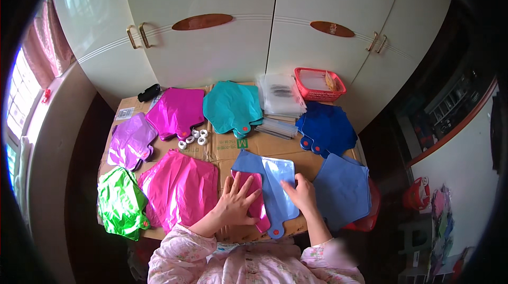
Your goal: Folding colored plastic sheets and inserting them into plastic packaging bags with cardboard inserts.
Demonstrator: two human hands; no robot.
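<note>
While the person's left hand lies palm down with its fingers fanned wide, its grip is around nothing; it presses on a glossy pink folded foil panel. That panel rests over the left part of a flat blue foil piece, which lies directly in front of the person near the table's close edge, its rounded tab with a red dot pointing toward the body. The right hand is at the right edge of a shiny pale-blue rectangular panel on that same piece, its thumb on the upper face and its other fingers curled by the edge. Whether that grip is pinching the edge, I can't tell from here.

Just right of the right hand sits a matte blue stack of foil pieces, and left of the left hand spreads a hot-pink foil stack, with a bright green foil stack beside it. Farther back on the brown cardboard lie a teal foil stack, small white rings, clear plastic sheets and a red plastic basket.
</note>
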